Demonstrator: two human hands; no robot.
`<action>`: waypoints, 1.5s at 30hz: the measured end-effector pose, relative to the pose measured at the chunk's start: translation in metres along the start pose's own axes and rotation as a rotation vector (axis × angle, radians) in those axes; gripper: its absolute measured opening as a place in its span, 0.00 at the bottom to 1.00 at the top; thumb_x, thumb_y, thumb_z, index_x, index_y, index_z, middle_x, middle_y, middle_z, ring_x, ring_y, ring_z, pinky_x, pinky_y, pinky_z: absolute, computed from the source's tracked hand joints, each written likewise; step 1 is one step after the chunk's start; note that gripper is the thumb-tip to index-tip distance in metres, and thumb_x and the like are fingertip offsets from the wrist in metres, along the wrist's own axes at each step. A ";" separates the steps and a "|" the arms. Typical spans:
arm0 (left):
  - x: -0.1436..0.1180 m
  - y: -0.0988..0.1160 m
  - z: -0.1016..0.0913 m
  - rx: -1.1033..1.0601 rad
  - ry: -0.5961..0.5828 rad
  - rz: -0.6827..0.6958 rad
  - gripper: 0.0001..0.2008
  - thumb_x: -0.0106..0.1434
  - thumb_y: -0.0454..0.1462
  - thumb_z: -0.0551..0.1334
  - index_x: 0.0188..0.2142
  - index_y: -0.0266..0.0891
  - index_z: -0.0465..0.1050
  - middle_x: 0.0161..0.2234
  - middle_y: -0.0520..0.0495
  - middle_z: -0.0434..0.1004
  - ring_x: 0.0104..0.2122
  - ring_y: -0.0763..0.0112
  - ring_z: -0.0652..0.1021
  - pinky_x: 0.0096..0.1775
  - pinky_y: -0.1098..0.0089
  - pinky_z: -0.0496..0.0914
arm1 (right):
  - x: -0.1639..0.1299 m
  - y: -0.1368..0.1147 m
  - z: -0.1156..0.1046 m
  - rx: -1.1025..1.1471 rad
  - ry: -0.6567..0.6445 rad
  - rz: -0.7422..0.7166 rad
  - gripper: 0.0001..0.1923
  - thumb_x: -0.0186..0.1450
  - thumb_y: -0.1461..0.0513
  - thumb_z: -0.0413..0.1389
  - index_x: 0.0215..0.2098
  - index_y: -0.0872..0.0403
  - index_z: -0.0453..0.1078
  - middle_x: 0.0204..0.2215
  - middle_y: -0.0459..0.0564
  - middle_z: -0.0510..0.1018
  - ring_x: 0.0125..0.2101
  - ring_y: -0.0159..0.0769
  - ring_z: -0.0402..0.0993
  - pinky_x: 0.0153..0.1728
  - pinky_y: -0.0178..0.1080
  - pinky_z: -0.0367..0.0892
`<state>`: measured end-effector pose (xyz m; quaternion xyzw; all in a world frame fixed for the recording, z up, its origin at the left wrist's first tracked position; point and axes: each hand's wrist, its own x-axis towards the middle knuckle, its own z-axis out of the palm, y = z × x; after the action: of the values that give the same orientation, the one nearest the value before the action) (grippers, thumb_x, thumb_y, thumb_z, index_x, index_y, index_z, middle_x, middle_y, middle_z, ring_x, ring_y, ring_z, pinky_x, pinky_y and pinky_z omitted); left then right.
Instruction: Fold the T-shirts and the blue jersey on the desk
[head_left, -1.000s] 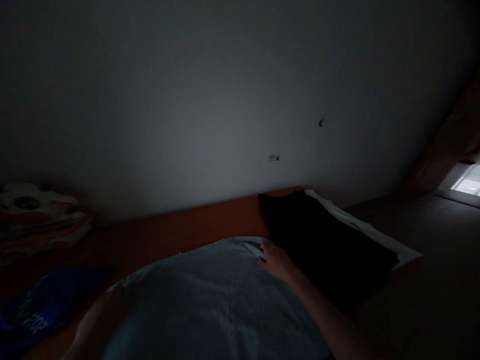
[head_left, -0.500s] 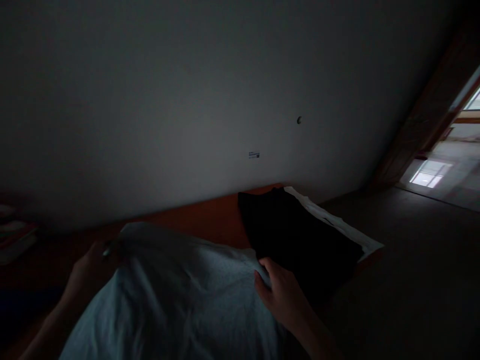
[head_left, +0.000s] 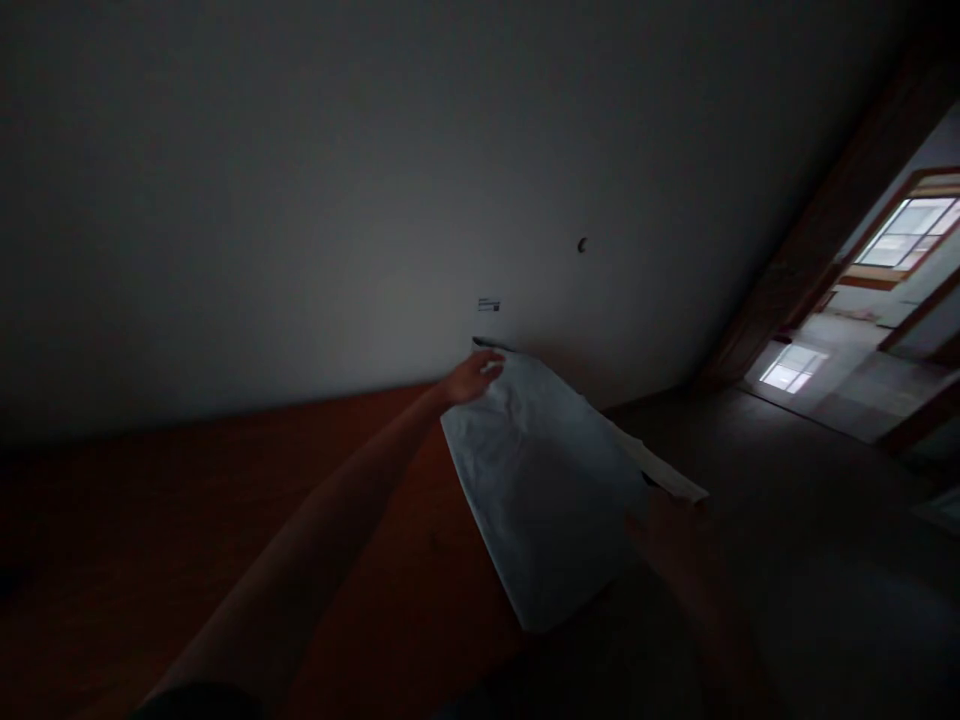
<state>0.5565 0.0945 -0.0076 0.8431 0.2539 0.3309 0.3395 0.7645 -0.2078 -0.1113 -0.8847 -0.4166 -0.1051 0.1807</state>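
Note:
A light grey-blue garment (head_left: 551, 480) lies spread at the right end of a reddish-brown wooden surface, its exact kind unclear. My left hand (head_left: 471, 380) is over its far left corner, close to the wall, fingers stretched out and slightly apart. Dim and partly blurred, my right hand (head_left: 667, 530) is at the garment's right edge with thumb and fingers spread. A strip of white cloth (head_left: 660, 468) sticks out from under the grey one on the right. Only a sliver of black cloth (head_left: 649, 480) shows between them.
The wooden surface (head_left: 225, 500) runs along a plain wall (head_left: 300, 200) that carries a small printed label (head_left: 489, 305) and a round hole or fitting (head_left: 582, 244). Dark floor (head_left: 787, 520) lies to the right, leading to a doorway with a bright window (head_left: 907, 232) beyond.
The grey garment, held up between both hands before, now lies flat over the black cloth. My hands have let go of it and moved right. The view has shifted right.

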 end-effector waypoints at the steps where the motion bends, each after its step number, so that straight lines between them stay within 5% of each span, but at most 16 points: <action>1: -0.019 -0.004 0.011 0.013 -0.076 0.037 0.15 0.67 0.44 0.62 0.49 0.39 0.76 0.51 0.40 0.79 0.55 0.57 0.76 0.59 0.56 0.67 | -0.005 0.003 0.007 -0.049 0.010 -0.040 0.16 0.63 0.52 0.52 0.40 0.54 0.73 0.35 0.64 0.79 0.38 0.56 0.79 0.36 0.51 0.70; 4: -0.092 -0.030 0.025 0.206 -0.376 0.209 0.12 0.69 0.43 0.59 0.45 0.43 0.77 0.59 0.41 0.73 0.60 0.58 0.72 0.60 0.56 0.66 | -0.019 -0.009 0.020 -0.142 0.009 -0.162 0.15 0.66 0.54 0.51 0.43 0.54 0.74 0.38 0.62 0.80 0.40 0.52 0.79 0.41 0.50 0.71; 7: -0.166 -0.065 0.009 0.348 -0.396 0.146 0.14 0.70 0.42 0.56 0.50 0.44 0.76 0.58 0.41 0.74 0.57 0.59 0.75 0.58 0.57 0.69 | -0.027 -0.047 0.029 -0.062 0.012 -0.305 0.12 0.67 0.58 0.52 0.42 0.53 0.75 0.40 0.60 0.80 0.42 0.50 0.78 0.43 0.48 0.70; 11: -0.252 -0.103 -0.044 0.501 -0.204 -0.004 0.15 0.71 0.40 0.52 0.49 0.41 0.75 0.52 0.39 0.77 0.50 0.59 0.78 0.54 0.56 0.72 | -0.040 -0.114 0.052 0.122 -0.012 -0.499 0.09 0.68 0.61 0.52 0.41 0.52 0.74 0.44 0.57 0.78 0.43 0.45 0.77 0.45 0.45 0.70; 16: -0.340 -0.121 -0.104 0.605 0.029 -0.166 0.14 0.71 0.39 0.51 0.45 0.40 0.75 0.45 0.39 0.79 0.44 0.60 0.79 0.50 0.57 0.74 | -0.063 -0.209 0.099 0.389 -0.104 -0.714 0.12 0.68 0.61 0.51 0.47 0.51 0.72 0.47 0.56 0.78 0.47 0.44 0.76 0.47 0.44 0.70; 22: -0.384 -0.120 -0.118 0.290 0.434 -0.425 0.13 0.69 0.45 0.55 0.43 0.41 0.71 0.38 0.43 0.80 0.38 0.63 0.81 0.42 0.63 0.76 | -0.075 -0.295 0.126 0.452 -0.237 -0.665 0.11 0.70 0.57 0.50 0.40 0.53 0.72 0.35 0.55 0.82 0.35 0.42 0.80 0.37 0.40 0.68; 28: -0.390 -0.123 -0.119 0.088 0.569 -0.491 0.13 0.67 0.47 0.57 0.44 0.42 0.69 0.39 0.45 0.80 0.39 0.62 0.80 0.43 0.63 0.75 | -0.073 -0.297 0.133 0.673 -0.318 -0.567 0.16 0.69 0.51 0.48 0.38 0.52 0.70 0.33 0.53 0.82 0.33 0.42 0.80 0.36 0.41 0.69; 33: -0.402 -0.134 -0.130 0.308 0.636 -0.521 0.12 0.67 0.41 0.56 0.46 0.40 0.70 0.43 0.41 0.77 0.44 0.59 0.78 0.48 0.58 0.73 | -0.068 -0.286 0.131 0.858 -0.389 -0.392 0.21 0.64 0.43 0.49 0.38 0.50 0.70 0.34 0.55 0.83 0.35 0.46 0.81 0.39 0.46 0.73; 38: -0.437 -0.138 -0.177 0.740 0.726 -0.751 0.17 0.65 0.36 0.57 0.52 0.39 0.71 0.55 0.36 0.72 0.54 0.50 0.72 0.55 0.49 0.67 | -0.066 -0.286 0.134 0.835 -0.423 -0.354 0.25 0.59 0.39 0.51 0.37 0.50 0.71 0.34 0.57 0.83 0.34 0.49 0.80 0.39 0.48 0.73; 41: -0.469 -0.139 -0.214 0.960 0.824 -0.886 0.23 0.67 0.37 0.56 0.61 0.39 0.67 0.67 0.33 0.59 0.64 0.46 0.63 0.61 0.46 0.58 | -0.064 -0.284 0.144 0.830 -0.438 -0.340 0.28 0.58 0.38 0.51 0.37 0.51 0.71 0.35 0.59 0.83 0.35 0.51 0.80 0.38 0.49 0.73; 45: -0.497 -0.145 -0.246 1.037 0.944 -1.199 0.29 0.70 0.44 0.52 0.68 0.35 0.58 0.70 0.28 0.51 0.69 0.37 0.53 0.63 0.38 0.51 | -0.062 -0.282 0.158 0.838 -0.482 -0.328 0.28 0.57 0.37 0.52 0.38 0.50 0.71 0.36 0.59 0.83 0.37 0.52 0.80 0.38 0.49 0.73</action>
<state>0.0233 -0.0371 -0.1709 0.3947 0.8767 0.2541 -0.1047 0.5129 -0.0210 -0.2110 -0.6582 -0.5864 0.2509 0.3999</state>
